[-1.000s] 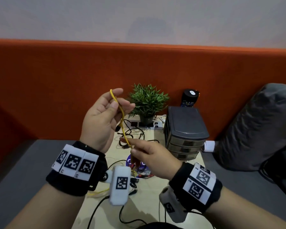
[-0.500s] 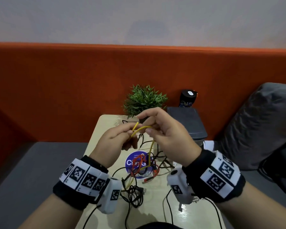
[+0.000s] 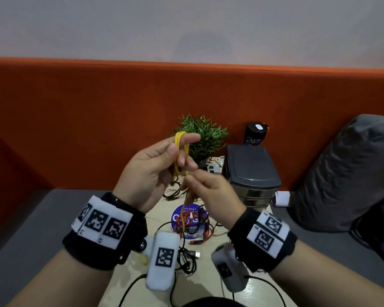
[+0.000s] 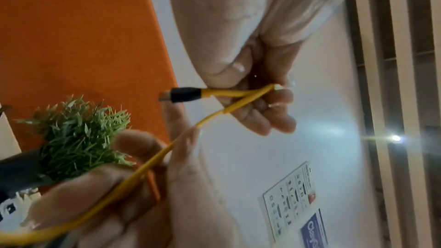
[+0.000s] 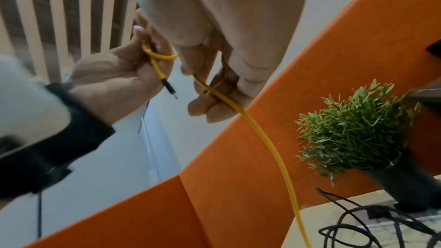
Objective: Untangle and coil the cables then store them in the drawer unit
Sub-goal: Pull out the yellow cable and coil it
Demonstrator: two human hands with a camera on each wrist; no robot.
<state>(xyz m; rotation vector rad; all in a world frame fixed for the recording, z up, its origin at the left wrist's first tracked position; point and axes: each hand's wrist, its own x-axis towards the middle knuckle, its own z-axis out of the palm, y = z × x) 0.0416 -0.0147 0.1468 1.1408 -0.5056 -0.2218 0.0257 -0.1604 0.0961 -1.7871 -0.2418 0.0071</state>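
Nearest the camera, black cables [image 3: 186,260] with a USB plug lay in a loose tangle on the pale surface [image 3: 204,282], just in front of a round blue sticker [image 3: 180,218]. Red cables [image 3: 200,231] lay across that sticker. Above the sticker both hands were raised off the surface. The right hand [image 3: 211,196] pinched the yellow cable [image 3: 179,151] between thumb and fingertips, and from that pinch the cable hung down to the tangle on the sticker. The left hand [image 3: 151,171], higher and just left of the right one, gripped the cable's upper part, which was looped over its forefinger with the thumb pressed against the strands; in the left wrist view a black-sleeved plug [image 4: 181,95] stuck out from that grip. Behind the sticker, to the right, stood the dark grey drawer unit [image 3: 251,173] with its drawers closed. A small green potted plant [image 3: 206,134] stood left of the unit, a white power strip [image 3: 212,168] between them, and a black cylindrical can [image 3: 255,134] behind the unit against the orange partition [image 3: 75,120].
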